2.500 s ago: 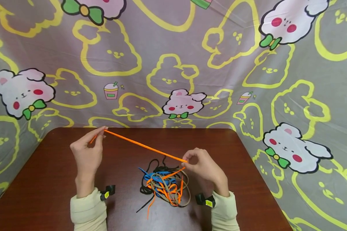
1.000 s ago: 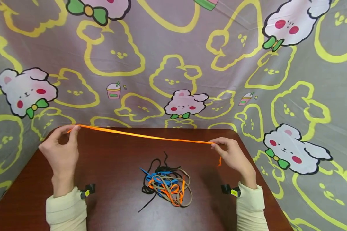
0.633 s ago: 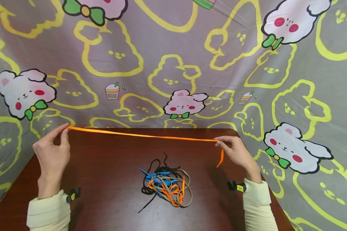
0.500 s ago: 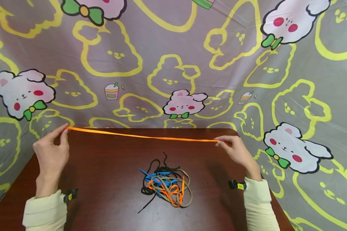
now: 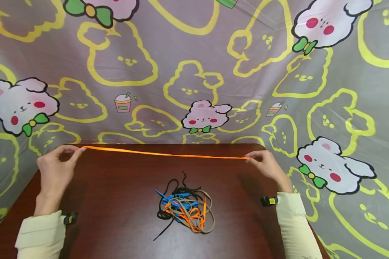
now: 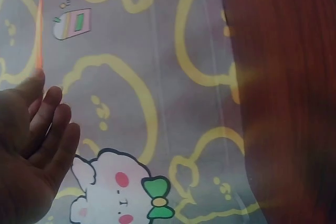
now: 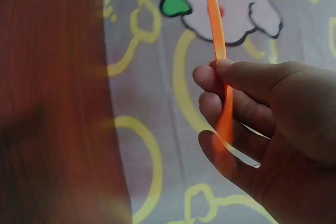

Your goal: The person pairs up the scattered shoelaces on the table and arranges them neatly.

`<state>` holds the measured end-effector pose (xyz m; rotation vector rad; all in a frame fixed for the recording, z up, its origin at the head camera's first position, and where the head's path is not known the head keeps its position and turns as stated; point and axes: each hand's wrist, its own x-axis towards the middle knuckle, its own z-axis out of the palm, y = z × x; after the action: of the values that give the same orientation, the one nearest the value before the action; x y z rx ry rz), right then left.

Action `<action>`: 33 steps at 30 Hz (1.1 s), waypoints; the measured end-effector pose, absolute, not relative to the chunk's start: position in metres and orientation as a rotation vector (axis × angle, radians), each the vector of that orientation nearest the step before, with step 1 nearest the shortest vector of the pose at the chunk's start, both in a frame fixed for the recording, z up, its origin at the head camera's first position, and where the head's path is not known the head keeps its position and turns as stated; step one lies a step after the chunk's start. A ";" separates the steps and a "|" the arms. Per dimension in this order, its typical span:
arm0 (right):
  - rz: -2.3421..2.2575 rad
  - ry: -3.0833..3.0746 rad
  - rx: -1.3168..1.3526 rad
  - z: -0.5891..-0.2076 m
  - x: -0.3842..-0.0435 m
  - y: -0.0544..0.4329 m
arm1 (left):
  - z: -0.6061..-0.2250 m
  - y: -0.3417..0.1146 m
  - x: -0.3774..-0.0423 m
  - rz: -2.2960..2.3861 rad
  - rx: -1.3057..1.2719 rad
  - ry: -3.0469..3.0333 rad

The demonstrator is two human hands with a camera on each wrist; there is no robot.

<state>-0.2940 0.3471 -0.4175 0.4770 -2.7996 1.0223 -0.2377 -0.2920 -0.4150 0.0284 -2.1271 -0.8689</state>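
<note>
A flat orange shoelace (image 5: 155, 154) is stretched nearly level above the table between both hands. At its left end, my left hand (image 5: 56, 174) pinches it between thumb and fingertips. My right hand (image 5: 268, 169) pinches the other end. In the right wrist view a loose tail of the orange shoelace (image 7: 214, 17) hangs down past the fingers. The left wrist view shows the lace rising from the left fingertips (image 6: 39, 77). Below, on the table, lies a tangled pile of shoelaces (image 5: 183, 205) in black, blue, orange and tan.
The dark brown wooden table (image 5: 123, 208) reaches back to a grey fabric curtain (image 5: 168, 46) printed with cartoon bears, which also stands along the sides. One black lace end (image 5: 162, 231) sticks out of the pile toward the front.
The orange lace came out of the pile as my hands spread apart and pulled it straight. In the last half second, the left fingertips shifted slightly right and lower.
</note>
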 end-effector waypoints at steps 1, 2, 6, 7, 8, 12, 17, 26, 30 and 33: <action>1.013 -2.809 0.467 -0.419 -0.296 0.349 | -0.416 -0.294 -0.239 -0.859 0.033 -2.151; 1.002 -2.819 0.456 -0.420 -0.297 0.350 | -0.418 -0.296 -0.241 -0.847 0.034 -2.176; 0.959 -2.850 0.442 -0.425 -0.305 0.354 | -0.424 -0.303 -0.250 -0.782 0.003 -2.290; 0.941 -2.855 0.445 -0.427 -0.307 0.355 | -0.425 -0.304 -0.252 -0.765 -0.015 -2.322; 0.922 -2.856 0.448 -0.428 -0.310 0.356 | -0.426 -0.306 -0.254 -0.752 -0.036 -2.353; 0.839 -2.876 0.416 -0.435 -0.320 0.360 | -0.429 -0.310 -0.260 -0.717 -0.079 -2.470; 0.713 -2.939 0.288 -0.440 -0.330 0.363 | -0.436 -0.315 -0.266 -0.710 -0.044 -2.564; 0.589 -3.025 0.221 -0.455 -0.348 0.366 | -0.455 -0.322 -0.283 -0.685 -0.022 -2.653; 0.516 -3.059 0.137 -0.465 -0.356 0.369 | -0.461 -0.320 -0.293 -0.694 -0.045 -2.700; 0.490 -3.059 0.085 -0.471 -0.361 0.369 | -0.466 -0.319 -0.300 -0.712 -0.039 -2.739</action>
<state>-0.3606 0.3691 -0.4709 0.0845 -3.0595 0.4898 -0.3004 -0.3188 -0.4660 -0.0387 -2.7389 -0.7122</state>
